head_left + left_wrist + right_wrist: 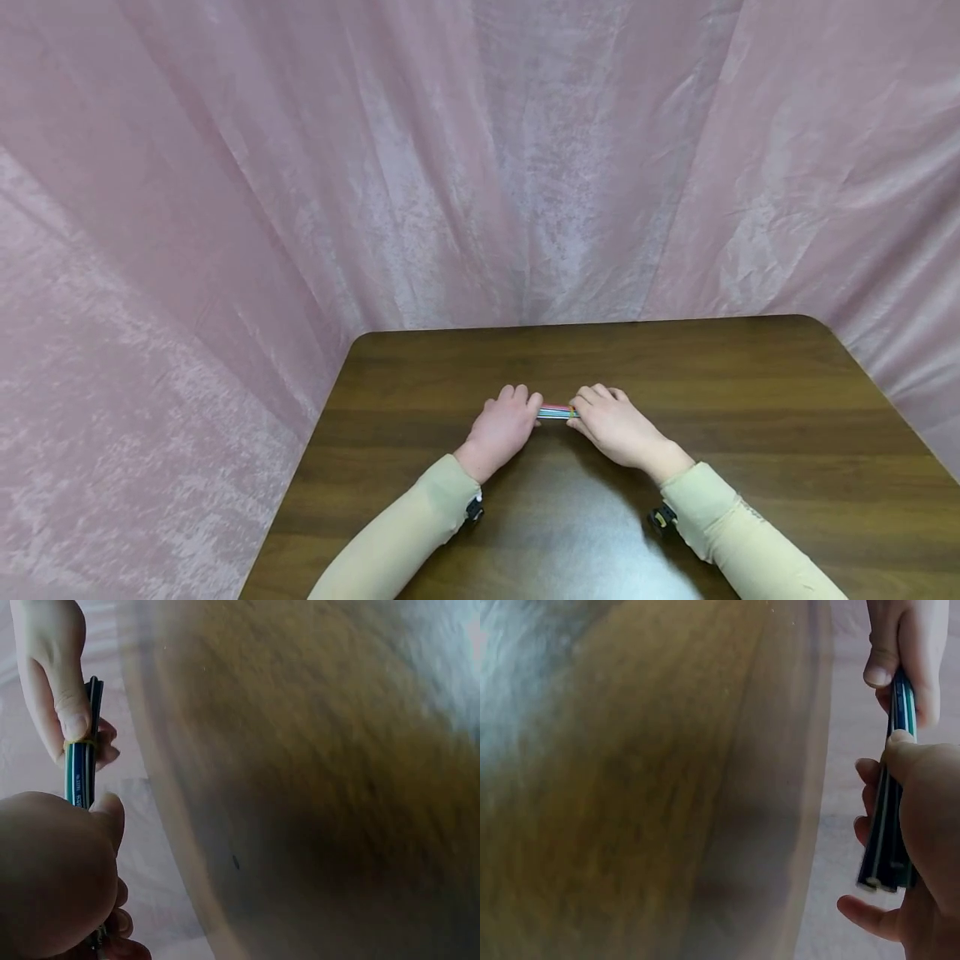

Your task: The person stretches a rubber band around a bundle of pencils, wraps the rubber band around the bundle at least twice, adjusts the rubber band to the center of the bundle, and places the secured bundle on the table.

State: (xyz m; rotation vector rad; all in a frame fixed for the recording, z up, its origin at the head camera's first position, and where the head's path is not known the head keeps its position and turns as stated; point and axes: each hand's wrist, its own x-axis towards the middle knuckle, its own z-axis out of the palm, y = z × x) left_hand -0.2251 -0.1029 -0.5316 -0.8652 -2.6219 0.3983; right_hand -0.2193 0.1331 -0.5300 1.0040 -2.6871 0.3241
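Observation:
A bundle of pencils in several colours spans the gap between my two hands above the table. My left hand grips one end and my right hand grips the other. A thin yellow rubber band circles the bundle by the right thumb. In the left wrist view, printing shows on a blue pencil. The right wrist view shows flat pencil ends sticking out past the right hand's curled fingers. The left end of the bundle is mostly hidden by the left hand.
The brown wooden table has rounded far corners. Pink velvet curtain hangs behind it and along the left side. A dark device is strapped at the left cuff, another device at the right.

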